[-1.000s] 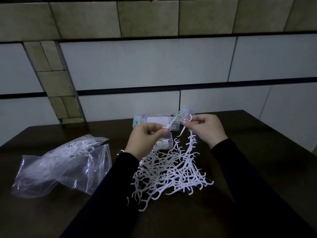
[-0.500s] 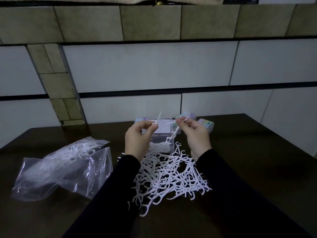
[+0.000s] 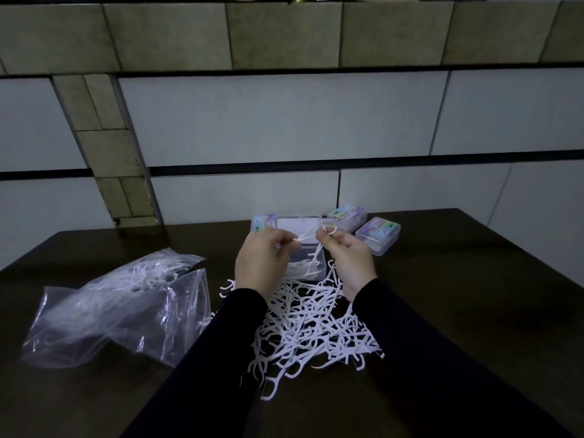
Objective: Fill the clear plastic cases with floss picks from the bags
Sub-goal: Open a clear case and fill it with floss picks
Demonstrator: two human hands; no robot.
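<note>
Head view, looking down at a dark table (image 3: pixel 474 295) by a tiled wall (image 3: pixel 284 121). On the left side of the table, a big clear plastic bag (image 3: pixel 104 314), crumpled, with some floss picks inside near its top. In the middle, a wide messy pile of floss picks (image 3: pixel 316 324), white, loose on the table, between the two black sleeves (image 3: pixel 221 358). Just past the pile, an open clear case (image 3: pixel 308 267) with its lid (image 3: pixel 298 224) up, only a few picks inside, so far from full. To the right of the lid, two closed small cases (image 3: pixel 377 235) with colourful labels, side by side; hard to tell whether full or not. Above the open case, both hands up close together. Left hand (image 3: pixel 262 263) curled, pinching the thin end of a floss pick (image 3: pixel 305 235) with finger and thumb. Right hand (image 3: pixel 347 257) curled too, pinching another pick (image 3: pixel 330 229) by its looped head, with one more pick hanging down from the fingers toward the case. Probably pulling tangled picks apart before dropping them in. Task still early or in the middle: a big pile left on the table, more in the bag, and this case mostly bare inside. Next, likely picks lined up and laid flat in the case, then more from the pile.
</note>
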